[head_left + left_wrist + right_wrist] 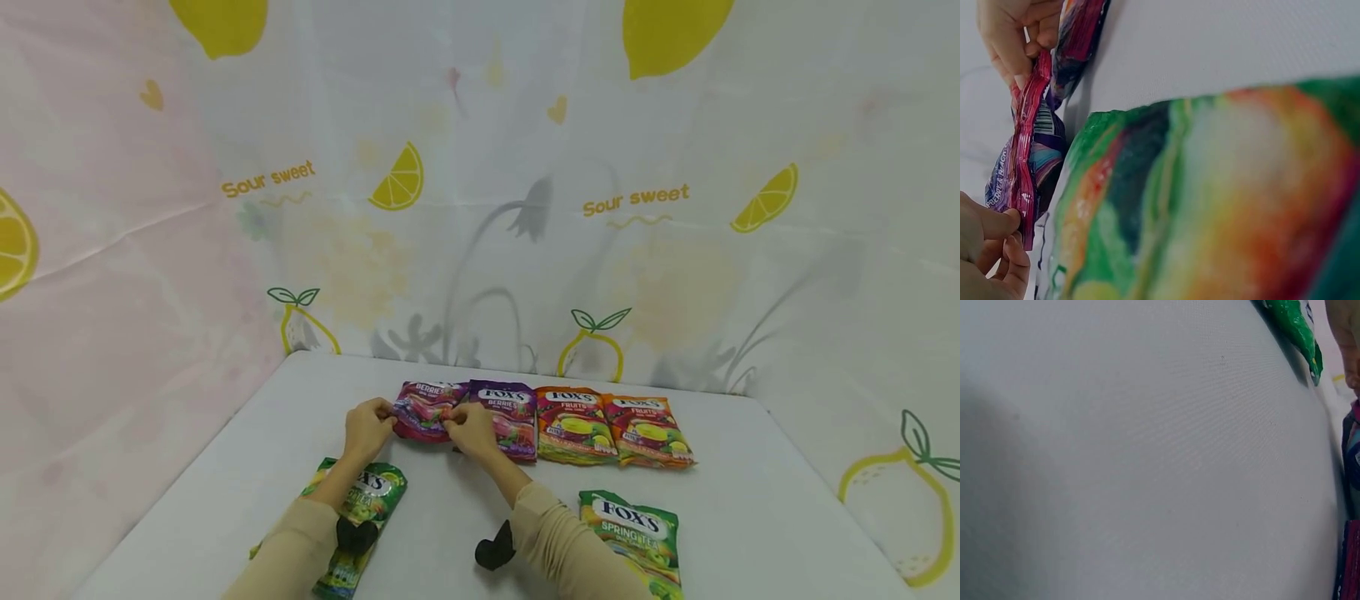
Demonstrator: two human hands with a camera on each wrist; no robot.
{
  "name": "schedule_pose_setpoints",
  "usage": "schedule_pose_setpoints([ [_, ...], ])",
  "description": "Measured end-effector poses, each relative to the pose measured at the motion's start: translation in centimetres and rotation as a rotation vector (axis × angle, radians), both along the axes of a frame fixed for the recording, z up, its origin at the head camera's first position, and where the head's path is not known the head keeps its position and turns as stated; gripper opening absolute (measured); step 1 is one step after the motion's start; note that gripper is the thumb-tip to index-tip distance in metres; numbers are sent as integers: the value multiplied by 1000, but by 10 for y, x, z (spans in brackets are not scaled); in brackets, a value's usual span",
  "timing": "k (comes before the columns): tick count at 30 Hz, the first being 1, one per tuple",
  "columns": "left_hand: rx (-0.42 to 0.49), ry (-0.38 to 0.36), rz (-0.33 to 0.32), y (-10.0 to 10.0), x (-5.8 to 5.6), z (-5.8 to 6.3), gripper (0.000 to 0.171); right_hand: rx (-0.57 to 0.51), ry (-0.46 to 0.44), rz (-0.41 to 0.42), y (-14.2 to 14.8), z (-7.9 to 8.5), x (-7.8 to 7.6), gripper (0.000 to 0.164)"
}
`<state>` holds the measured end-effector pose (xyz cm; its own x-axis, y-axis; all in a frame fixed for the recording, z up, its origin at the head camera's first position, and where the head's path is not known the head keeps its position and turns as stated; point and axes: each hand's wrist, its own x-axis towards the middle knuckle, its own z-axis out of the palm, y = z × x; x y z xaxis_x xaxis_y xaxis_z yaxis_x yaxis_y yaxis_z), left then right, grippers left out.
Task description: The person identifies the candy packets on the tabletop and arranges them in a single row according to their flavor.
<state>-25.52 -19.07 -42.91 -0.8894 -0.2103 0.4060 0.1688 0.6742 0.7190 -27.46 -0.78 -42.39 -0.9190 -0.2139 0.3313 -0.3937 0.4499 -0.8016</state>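
Note:
At the back left of the table, a purple Fox's Berries candy bag (423,410) has its near edge pinched at both ends. My left hand (367,429) grips the left end, and my right hand (472,427) holds the right end between thumb and fingers. Seen in the left wrist view, the bag's crimped pink seam (1024,150) stretches from one hand to the other. Directly to the right lies a second purple Berries bag (512,425), partly covered by my right hand. Under my left forearm is a green Spring Tea bag (375,496).
Two orange Fruits bags, one (576,425) beside the other (647,429), continue the row rightward. Another green Spring Tea bag (633,537) lies at the front right, by my right sleeve. Behind the white table (750,500) hangs a lemon-printed cloth (480,250).

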Motion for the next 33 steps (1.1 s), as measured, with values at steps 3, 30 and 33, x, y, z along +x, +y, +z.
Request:
schedule_pose_setpoints([
  [3,3,-15,0,1,-2,0,7,-4,-15,-6,0,2,-1,6],
  [30,-150,-255,37,5,3,6,14,148,-63,-97,2,1,-2,7],
  [33,-157,-280,41,5,4,7,14,182,-42,-107,1,1,0,11],
])
